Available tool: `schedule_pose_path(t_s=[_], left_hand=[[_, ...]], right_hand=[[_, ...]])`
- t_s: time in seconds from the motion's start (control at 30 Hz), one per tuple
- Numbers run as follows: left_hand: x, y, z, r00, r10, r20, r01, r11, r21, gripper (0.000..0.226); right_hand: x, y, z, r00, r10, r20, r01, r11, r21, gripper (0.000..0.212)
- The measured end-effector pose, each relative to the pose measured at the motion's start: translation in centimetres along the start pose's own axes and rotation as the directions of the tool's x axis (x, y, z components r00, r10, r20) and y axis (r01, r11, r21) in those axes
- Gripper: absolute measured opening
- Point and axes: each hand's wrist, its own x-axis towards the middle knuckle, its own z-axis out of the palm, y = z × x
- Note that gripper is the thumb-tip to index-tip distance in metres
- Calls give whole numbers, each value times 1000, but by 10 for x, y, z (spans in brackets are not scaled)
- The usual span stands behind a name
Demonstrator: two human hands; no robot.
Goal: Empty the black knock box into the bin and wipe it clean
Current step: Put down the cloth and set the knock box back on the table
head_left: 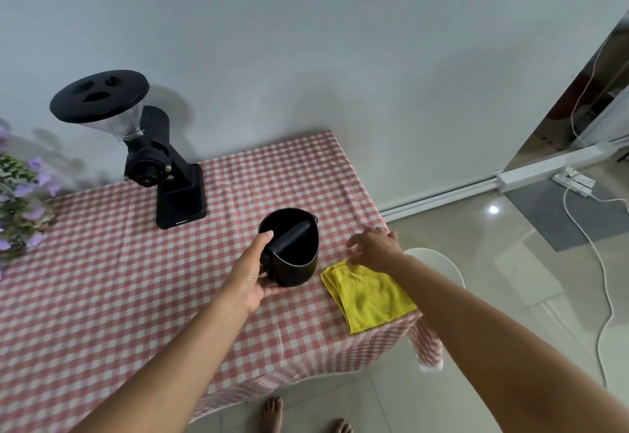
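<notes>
Here, left hand [253, 274] wrapped around black knock box [292, 255] upright on checked tablecloth [119, 296]; right hand [372, 247] loose-fingered, empty, over yellow cloth's [369, 296] far corner. Likely the wiping step: next, pinch cloth, steady box. Contents unreadable.

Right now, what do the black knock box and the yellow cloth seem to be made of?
Knock box: matte black, smooth and rigid with faint sheen; plastic or coated metal, cannot tell which. Yellow cloth: soft, fuzzy textile, folded with limp layered edges; probably microfibre.
</notes>
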Motion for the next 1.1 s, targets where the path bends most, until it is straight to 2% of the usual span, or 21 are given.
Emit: schedule_pose_path(t_s=[0.1,0.17,0.23,0.3,0.43,0.6,0.77,0.9,1.0,1.07,1.1], left_hand=[[0,-1,3,1000,-3,2,3,1000,-1,31],[1,-2,7,1000,-9,5,9,1000,-14,29],[1,-3,12,1000,-19,8,19,999,-29,24],[1,-5,15,1000,-25,13,25,999,-33,21],[1,-6,18,999,-28,16,28,999,-18,21],[1,-6,15,1000,-21,16,21,1000,-6,23],[0,-4,10,1000,-19,12,19,1000,-4,24],[1,-5,3,1000,-26,15,27,1000,-10,25],[2,-4,-3,999,-37,20,37,999,-6,24],[3,-3,-8,998,-47,29,47,999,9,29],[4,-2,-11,998,-55,34,54,998,18,34]], right_hand=[[-6,24,-12,994,9,113,2,995,-96,68],[-12,36,-14,985,7,175,23,985,-172,80],[-15,45,-10,988,28,153,-7,991,-135,73],[-15,48,-5,992,73,100,-68,997,-46,56],[-13,48,4,975,216,47,-220,969,115,34],[-10,50,5,956,283,71,-292,933,211,17],[-7,49,5,936,347,49,-351,922,166,26],[-4,41,7,939,339,59,-343,931,122,26],[-3,35,1,941,335,47,-338,940,52,34],[-3,26,-8,950,312,-12,-310,947,86,40],[-2,20,-13,954,294,-52,-282,945,164,40]])
